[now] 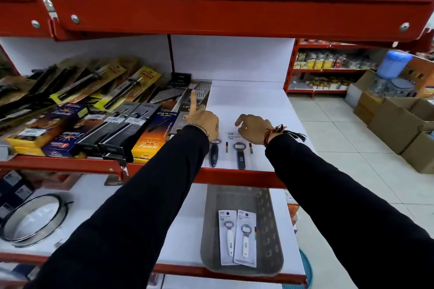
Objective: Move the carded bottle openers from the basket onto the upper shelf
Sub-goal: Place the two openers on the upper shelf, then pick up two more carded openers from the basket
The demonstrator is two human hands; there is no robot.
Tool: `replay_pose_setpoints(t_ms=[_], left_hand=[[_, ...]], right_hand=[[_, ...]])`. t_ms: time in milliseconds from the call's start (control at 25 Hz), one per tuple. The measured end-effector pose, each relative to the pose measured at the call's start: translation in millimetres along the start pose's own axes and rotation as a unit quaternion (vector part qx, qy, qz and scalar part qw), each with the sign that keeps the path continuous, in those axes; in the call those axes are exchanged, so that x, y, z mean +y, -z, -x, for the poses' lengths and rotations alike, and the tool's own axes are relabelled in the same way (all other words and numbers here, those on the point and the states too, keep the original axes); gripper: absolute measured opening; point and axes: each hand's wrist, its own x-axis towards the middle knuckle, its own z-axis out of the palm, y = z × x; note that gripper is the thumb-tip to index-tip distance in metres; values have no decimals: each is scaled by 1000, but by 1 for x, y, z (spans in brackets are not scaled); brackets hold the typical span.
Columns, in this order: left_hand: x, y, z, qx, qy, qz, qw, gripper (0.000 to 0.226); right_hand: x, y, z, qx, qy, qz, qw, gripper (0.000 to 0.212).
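On the upper shelf [258, 105], left hand [203, 122] forefinger raised, right hand [252, 128] loosely spread, empty

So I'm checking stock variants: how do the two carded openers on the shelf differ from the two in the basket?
The shelf openers have dark navy handles; the basket openers have white ones. The shelf pair lies on the white upper shelf under both hands, left hand and right hand; the basket pair lies untouched in the grey basket one shelf below. All four are on white cards, heads pointing away.
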Motion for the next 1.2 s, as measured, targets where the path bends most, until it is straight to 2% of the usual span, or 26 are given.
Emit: replay_pose_setpoints(t_ms=[200, 360, 440, 600, 800, 840, 960, 1040, 1200], left_hand=[[-3, 15, 25, 84, -1, 77, 994, 31], [11, 34, 68, 187, -5, 179, 966, 29], [20, 40, 94, 200, -11, 221, 955, 26], [36, 40, 146, 140, -35, 276, 950, 21], [57, -4, 174, -10, -46, 291, 956, 18], [63, -18, 174, -48, -44, 290, 955, 18], [81, -69, 169, -151, -27, 284, 947, 22], [91, -101, 164, -200, -24, 281, 938, 26], [103, -147, 157, -222, -16, 289, 931, 32]], right_hand=[[-2, 9, 32, 83, 16, -31, 996, 29], [-7, 15, 74, 147, 46, -55, 986, 32], [-8, 17, 98, 163, 66, -46, 983, 31], [2, 11, 145, 134, 66, -52, 987, 24], [24, -33, 179, -48, 44, -32, 997, 19], [27, -43, 181, -49, 40, -31, 998, 18], [33, -57, 179, 16, 18, -63, 998, 14], [39, -59, 174, 21, 21, -65, 997, 14], [48, -77, 182, 70, 74, -37, 994, 14]])
